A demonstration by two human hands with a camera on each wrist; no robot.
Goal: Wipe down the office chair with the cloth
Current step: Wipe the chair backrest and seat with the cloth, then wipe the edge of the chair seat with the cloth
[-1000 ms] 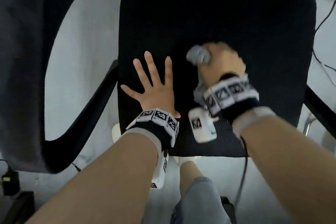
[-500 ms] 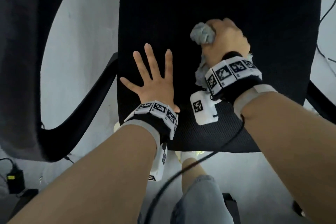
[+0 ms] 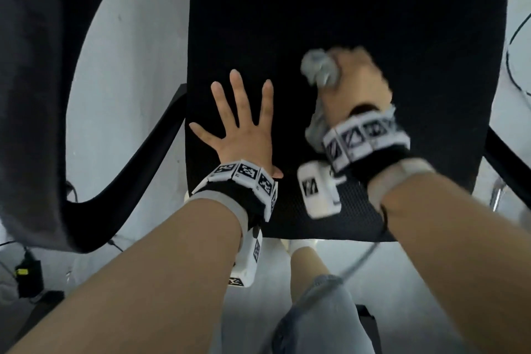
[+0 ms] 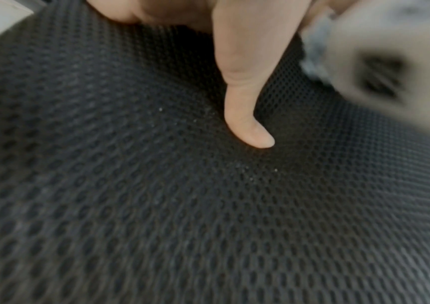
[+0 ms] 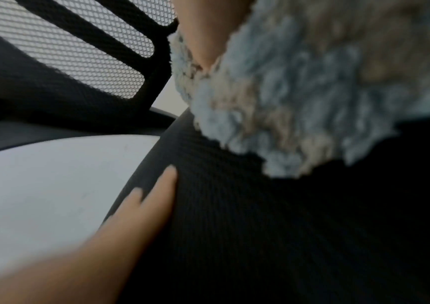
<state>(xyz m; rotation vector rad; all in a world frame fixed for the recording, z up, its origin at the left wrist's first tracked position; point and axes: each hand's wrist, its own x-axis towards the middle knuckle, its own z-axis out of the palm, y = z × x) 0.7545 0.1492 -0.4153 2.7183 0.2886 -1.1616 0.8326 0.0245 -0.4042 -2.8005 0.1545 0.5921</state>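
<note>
**On the seat: your cloth came back toward you**

Nearest you, your left hand point(image 3: 244, 135) lay flat on the office chair point(image 3: 344, 8) seat, fingers spread and holding nothing, bracing it. Just beyond, your right hand point(image 3: 356, 86) gripped the bunched cloth point(image 3: 319, 66), blurred mid-stroke; it had pulled back from its farther reach half a second earlier. The seat's far part likely remained unwiped.
</note>
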